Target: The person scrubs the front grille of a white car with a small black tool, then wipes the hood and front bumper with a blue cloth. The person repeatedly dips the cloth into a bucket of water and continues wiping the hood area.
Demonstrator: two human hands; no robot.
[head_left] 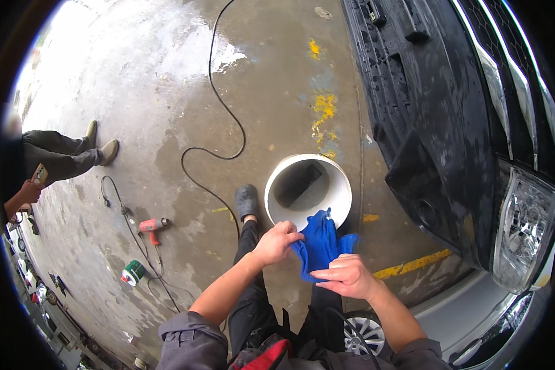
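A blue cloth [319, 242] hangs bunched between my two hands, its far end over the near rim of a white bucket [280, 211]. My left hand [278, 242] pinches the cloth's left edge, fingers closed. On the right, my right hand [348, 275] grips the cloth's lower right part between thumb and fingers. The bucket stands on the floor just beyond my hands and has greyish water in it, with a dark patch on the surface that looks like a reflection.
The front of a car with a black bumper [438, 111] and a headlight [524, 228] fills the right side. On the wet concrete floor lie a red heat gun [152, 227], a green can [133, 272] and a black cable [223, 110]. A person [61, 150] holding a phone stands at left.
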